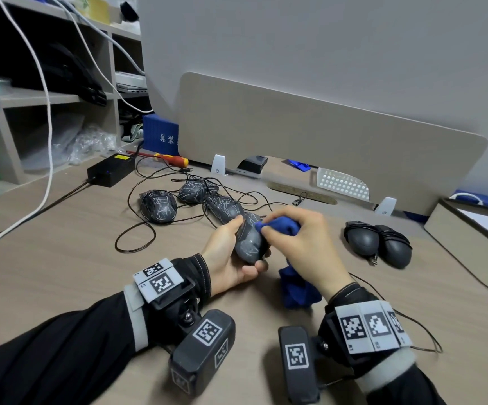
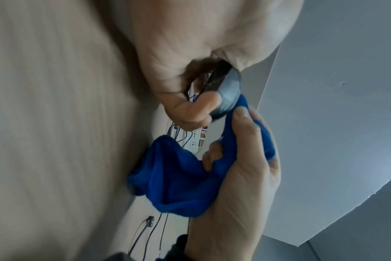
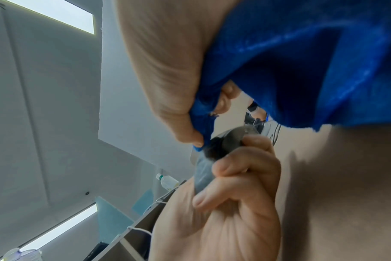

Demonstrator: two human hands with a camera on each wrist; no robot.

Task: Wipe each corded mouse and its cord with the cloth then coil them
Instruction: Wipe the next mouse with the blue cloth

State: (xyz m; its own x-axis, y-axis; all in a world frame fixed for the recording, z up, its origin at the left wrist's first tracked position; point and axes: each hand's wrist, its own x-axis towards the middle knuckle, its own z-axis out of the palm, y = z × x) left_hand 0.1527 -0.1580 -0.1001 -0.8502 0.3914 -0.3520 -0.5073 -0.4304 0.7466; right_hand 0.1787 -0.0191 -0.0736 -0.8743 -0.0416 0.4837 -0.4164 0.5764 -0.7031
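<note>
My left hand (image 1: pixel 231 252) grips a dark grey corded mouse (image 1: pixel 250 241) streaked with white marks, lifted just above the desk (image 1: pixel 61 276). My right hand (image 1: pixel 298 238) pinches a blue cloth (image 1: pixel 280 225) and presses it against the mouse's top; the cloth's tail (image 1: pixel 298 290) hangs down to the desk. In the left wrist view the mouse (image 2: pixel 229 95) sits between my curled fingers (image 2: pixel 203 106) with the cloth (image 2: pixel 179 178) beside it. The right wrist view shows the cloth (image 3: pixel 290 61) touching the mouse (image 3: pixel 225 144). Three more marked mice (image 1: pixel 158 206) lie behind with tangled cords (image 1: pixel 137 238).
Two mice with coiled cords (image 1: pixel 378 244) rest at the right. A black power brick (image 1: pixel 111 169), a red and yellow screwdriver (image 1: pixel 169 159) and a white cable (image 1: pixel 48 118) lie at the left. A beige divider panel (image 1: pixel 324 135) stands behind; a box (image 1: pixel 470 244) sits at far right.
</note>
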